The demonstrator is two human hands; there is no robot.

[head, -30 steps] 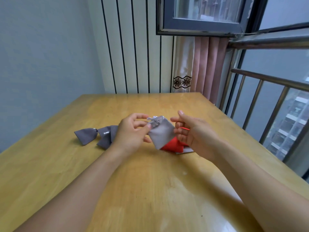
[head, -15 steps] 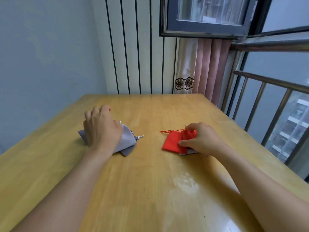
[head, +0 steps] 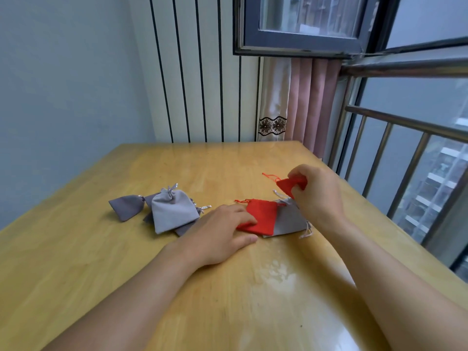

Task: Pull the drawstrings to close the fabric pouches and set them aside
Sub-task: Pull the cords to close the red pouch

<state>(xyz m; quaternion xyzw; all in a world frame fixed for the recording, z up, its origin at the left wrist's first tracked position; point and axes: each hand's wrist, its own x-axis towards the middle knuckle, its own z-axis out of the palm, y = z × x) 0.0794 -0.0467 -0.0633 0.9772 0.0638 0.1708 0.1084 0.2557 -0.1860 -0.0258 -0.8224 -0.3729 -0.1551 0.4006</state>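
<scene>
Just changed: light grey velvet drawstring pouch (head: 172, 211), in both hands a second ago, now cinched and parked on the left pile, on top of the darker grey closed pouches (head: 126, 206). Counts as done and set aside.

Right hand (head: 320, 196) now lifted off the wooden counter (head: 228, 287), fingers (head: 298, 182) pinching a small red fabric pouch (head: 288, 186); half a second back it was flat on the red stack. Red drawstring loop (head: 271, 177) trailing out to the left, mouth apparently not drawn shut yet.

Left hand (head: 222, 231) moved over from the grey pile, now flat on the counter, fingers straight and relaxed, tips resting on the near-left corner of a second red pouch (head: 258, 219). Holding nothing, likely just pinning the stack.

Second red pouch lying on a flat grey open pouch (head: 288, 221), right of centre, pale cords (head: 307, 230) poking out on the right side.

Meaning: one cycle finished, next one started. Next up, probably: left hand to the red cord, pull against the right-hand grip, then over to the left pile. At least two more visible in the right stack after that.
</scene>
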